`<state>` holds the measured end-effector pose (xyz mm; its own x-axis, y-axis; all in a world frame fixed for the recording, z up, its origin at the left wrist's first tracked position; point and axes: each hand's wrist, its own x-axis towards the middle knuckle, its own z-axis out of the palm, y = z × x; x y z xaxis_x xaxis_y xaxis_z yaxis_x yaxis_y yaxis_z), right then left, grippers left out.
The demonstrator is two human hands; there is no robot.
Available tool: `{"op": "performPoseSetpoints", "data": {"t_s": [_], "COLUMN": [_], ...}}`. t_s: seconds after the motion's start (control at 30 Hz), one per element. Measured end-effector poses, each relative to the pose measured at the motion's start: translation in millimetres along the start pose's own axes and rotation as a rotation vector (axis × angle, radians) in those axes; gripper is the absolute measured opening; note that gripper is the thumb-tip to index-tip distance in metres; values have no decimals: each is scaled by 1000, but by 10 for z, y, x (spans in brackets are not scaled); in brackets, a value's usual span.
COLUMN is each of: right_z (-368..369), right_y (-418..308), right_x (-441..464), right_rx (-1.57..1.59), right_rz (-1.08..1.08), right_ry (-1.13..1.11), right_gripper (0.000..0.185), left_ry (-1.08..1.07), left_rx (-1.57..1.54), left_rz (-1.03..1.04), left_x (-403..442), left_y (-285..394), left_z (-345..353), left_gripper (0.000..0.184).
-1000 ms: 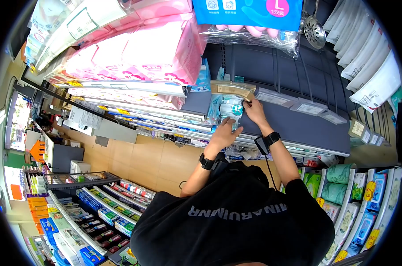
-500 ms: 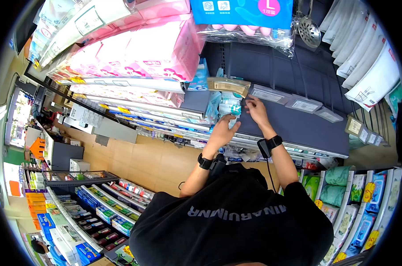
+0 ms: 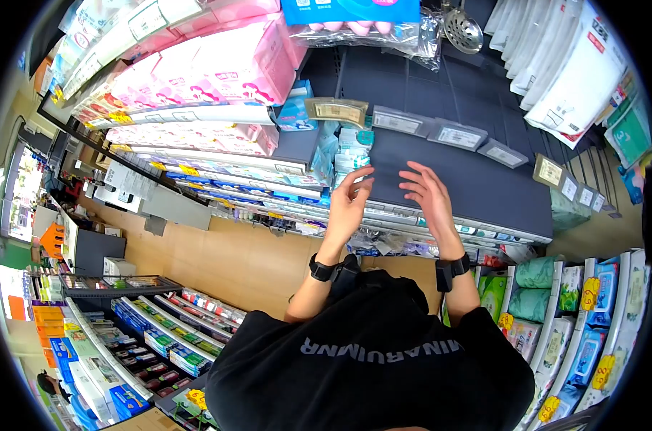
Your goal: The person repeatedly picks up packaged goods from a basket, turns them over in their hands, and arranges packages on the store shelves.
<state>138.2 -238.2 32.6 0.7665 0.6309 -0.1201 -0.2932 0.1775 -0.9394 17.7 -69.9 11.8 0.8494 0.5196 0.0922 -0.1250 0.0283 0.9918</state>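
Observation:
My left hand (image 3: 349,208) is just in front of a row of white-and-teal packets (image 3: 354,149) on the dark shelf. Its fingers are curved and apart, with nothing seen in them; whether the fingertips touch the nearest packet I cannot tell. To the right, my right hand (image 3: 428,195) hovers over the shelf surface (image 3: 469,187) with fingers spread, holding nothing. Clear wrapped packs (image 3: 324,154) and a blue box (image 3: 297,108) sit left of the packets. A price-tag holder (image 3: 336,112) hangs above them, partly covering the back of the row.
Pink packs (image 3: 236,68) fill the shelf at upper left. Metal hooks carry white bags (image 3: 566,72) and a slotted ladle (image 3: 463,31) at upper right. More price tags (image 3: 459,135) stick out over the shelf. Stocked shelves (image 3: 164,330) stand behind at lower left, beside the wooden floor (image 3: 225,251).
Both hands have drawn back from the packets toward my body. My right hand has moved away from the price tags and its fingers have spread. The view has shifted slightly to the right.

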Motion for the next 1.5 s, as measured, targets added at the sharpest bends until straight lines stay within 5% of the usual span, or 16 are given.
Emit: {"op": "performPoseSetpoints", "data": {"t_s": [0.7, 1.5], "right_z": [-484, -284], "right_y": [-230, -359], "right_x": [-2300, -3714], "right_rx": [-54, -67], "right_rz": [-95, -170], "right_ry": [-9, 111], "right_gripper": [41, 38], "left_ry": [32, -217], "left_rx": [-160, -133], "left_rz": [-34, -56], "left_x": [-1922, -2769], "left_y": [362, 558], "left_z": [620, 772], "left_gripper": [24, 25]}}
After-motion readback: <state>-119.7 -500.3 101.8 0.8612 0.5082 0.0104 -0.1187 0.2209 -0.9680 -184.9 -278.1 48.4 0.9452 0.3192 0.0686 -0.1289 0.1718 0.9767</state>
